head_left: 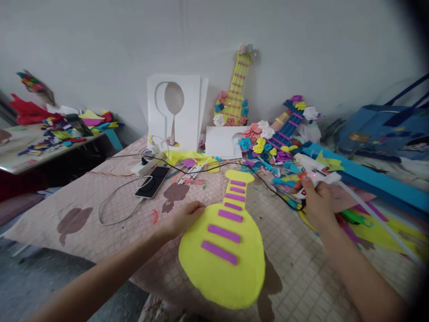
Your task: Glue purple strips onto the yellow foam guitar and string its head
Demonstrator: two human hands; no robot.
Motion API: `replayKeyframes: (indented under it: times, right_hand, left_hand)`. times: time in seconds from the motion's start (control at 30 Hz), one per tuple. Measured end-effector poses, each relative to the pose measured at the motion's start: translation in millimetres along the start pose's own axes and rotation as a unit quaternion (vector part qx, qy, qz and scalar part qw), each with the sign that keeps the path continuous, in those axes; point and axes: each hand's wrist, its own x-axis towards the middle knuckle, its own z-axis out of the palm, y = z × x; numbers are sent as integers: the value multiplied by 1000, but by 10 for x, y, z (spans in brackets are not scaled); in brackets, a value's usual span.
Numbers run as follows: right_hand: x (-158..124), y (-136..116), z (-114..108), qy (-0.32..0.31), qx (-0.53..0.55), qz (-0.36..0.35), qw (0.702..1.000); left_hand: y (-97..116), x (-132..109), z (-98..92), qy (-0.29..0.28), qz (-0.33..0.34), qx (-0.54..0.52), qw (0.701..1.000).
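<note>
A yellow foam guitar shape with several purple strips across it lies on the checked tablecloth in front of me. My left hand rests at its left edge, fingers curled on the foam. My right hand is closed round the handle of a white hot glue gun, which is up at the right of the guitar's neck, with a red light showing. The gun's black cord runs left across the table.
Finished foam guitars with flowers lean on the wall beside white cut-out sheets. A phone and power strip lie at the left. Foam scraps and blue sheets crowd the right. A cluttered side table stands far left.
</note>
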Motion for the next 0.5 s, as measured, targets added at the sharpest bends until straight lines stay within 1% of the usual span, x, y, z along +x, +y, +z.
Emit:
replayKeyframes:
  times: [0.03,0.1,0.27,0.37,0.5]
  right_hand:
    - [-7,-6,2,-4,3,1,1000]
    - [-20,-18,5,-9,7,3,1000]
    - [-50,-48,14,-21,2,3,1000]
    - [-72,-81,18,-30,-2,1,1000]
    - [-99,-135,19,-56,-10,1,998]
  left_hand:
    - [-18,-7,13,10,7,41,999]
    - [-49,-7,12,8,19,79,997]
    - [-99,30,-90,-31,63,137,988]
    - [-93,35,-156,-58,76,177,980]
    - [-52,9,-205,-56,104,228,966]
